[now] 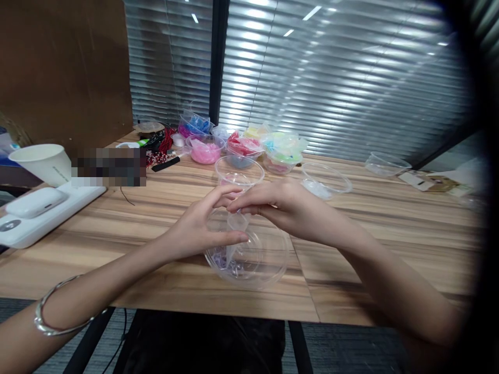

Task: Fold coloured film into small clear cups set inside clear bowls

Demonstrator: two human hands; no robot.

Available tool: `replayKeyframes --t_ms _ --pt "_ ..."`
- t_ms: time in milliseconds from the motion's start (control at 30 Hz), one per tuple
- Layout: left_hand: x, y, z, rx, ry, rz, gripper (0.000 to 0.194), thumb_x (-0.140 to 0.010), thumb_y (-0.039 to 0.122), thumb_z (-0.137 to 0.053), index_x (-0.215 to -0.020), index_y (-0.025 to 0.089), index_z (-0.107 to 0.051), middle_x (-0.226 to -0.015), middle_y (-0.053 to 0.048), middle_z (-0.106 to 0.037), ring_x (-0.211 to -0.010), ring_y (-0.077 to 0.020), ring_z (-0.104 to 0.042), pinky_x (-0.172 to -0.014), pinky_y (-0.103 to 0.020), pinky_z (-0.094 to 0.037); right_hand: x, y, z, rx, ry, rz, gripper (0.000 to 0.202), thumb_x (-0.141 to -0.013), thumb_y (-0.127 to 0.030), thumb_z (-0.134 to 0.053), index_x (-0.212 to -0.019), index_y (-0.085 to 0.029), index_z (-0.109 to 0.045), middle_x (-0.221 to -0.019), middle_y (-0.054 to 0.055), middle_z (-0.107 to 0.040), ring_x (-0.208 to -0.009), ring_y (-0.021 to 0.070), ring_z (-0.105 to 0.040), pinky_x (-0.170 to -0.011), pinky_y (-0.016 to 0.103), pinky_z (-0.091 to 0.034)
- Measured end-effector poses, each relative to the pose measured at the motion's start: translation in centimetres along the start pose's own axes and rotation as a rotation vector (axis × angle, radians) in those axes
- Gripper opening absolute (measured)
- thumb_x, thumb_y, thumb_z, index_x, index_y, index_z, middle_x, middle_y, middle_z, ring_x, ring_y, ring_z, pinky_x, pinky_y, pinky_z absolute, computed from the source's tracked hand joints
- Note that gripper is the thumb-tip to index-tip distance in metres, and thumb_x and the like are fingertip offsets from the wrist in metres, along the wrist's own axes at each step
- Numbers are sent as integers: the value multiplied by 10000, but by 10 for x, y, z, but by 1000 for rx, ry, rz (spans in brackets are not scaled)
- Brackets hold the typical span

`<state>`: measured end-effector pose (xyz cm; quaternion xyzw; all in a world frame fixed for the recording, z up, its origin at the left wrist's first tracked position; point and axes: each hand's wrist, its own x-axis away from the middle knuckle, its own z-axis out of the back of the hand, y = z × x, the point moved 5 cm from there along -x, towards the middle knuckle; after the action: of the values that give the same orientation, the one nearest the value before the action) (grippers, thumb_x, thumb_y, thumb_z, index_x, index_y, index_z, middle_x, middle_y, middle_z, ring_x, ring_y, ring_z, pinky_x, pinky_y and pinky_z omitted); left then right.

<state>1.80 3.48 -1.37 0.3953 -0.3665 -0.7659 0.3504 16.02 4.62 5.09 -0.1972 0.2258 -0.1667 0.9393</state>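
A clear plastic bowl (273, 267) sits near the table's front edge, with small purple pieces (230, 266) in its lower left. Above it my left hand (206, 223) has its thumb spread from its fingers, around a small clear plastic bag (237, 221). My right hand (278, 205) comes in from the right, its fingers pinched together at the top of the bag. The two hands' fingertips nearly meet. A round clear container (239, 179) stands just behind them.
Behind are bowls of pink (206, 151), red (244, 144) and green pieces (286, 148). A clear lid (343, 183) lies right of them. At the left are a paper cup (42, 162) and a white power strip (58, 210). Another clear container (385, 165) stands at the back right.
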Motion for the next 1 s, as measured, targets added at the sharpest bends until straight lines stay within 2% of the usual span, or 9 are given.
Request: replayKeyframes --t_ms 200,500,767,1000 --pt "0 2 0 11 -11 13 719 -742 350 -776 -1346 291 -392 -1407 -63 -507 -1265 -241 -518 -1056 -392 -434 0 -4 0 36 -36 -5 245 -930 -93 -547 -1089 -198 -702 -1107 27 -716 -1010 155 -657 -861 277 -491" --pt "1 1 0 -16 12 1 716 -728 348 -782 -1338 300 -409 -1372 -53 -537 -1309 -273 -475 -1058 -407 -434 0 -9 2 0 -14 10 231 -933 -118 -558 -1110 -203 -679 -1116 15 -704 -1014 136 -647 -865 252 -485" --pt "0 2 0 -8 6 -11 696 -729 333 -780 -1322 286 -420 -1364 -61 -539 -1315 -283 -465 -1068 -424 -428 0 -10 2 -2 -18 -1 231 -951 -159 -536 -1140 -206 -661 -1101 33 -697 -996 148 -639 -869 292 -486" --pt "1 2 1 -38 10 -2 724 -729 370 -780 -1343 304 -402 -1372 -54 -533 -1311 -288 -471 -1065 -424 -433 1 -8 1 -43 13 -1 325 -880 -15 -564 -1114 -217 -663 -1044 1 -708 -927 126 -652 -798 240 -499"
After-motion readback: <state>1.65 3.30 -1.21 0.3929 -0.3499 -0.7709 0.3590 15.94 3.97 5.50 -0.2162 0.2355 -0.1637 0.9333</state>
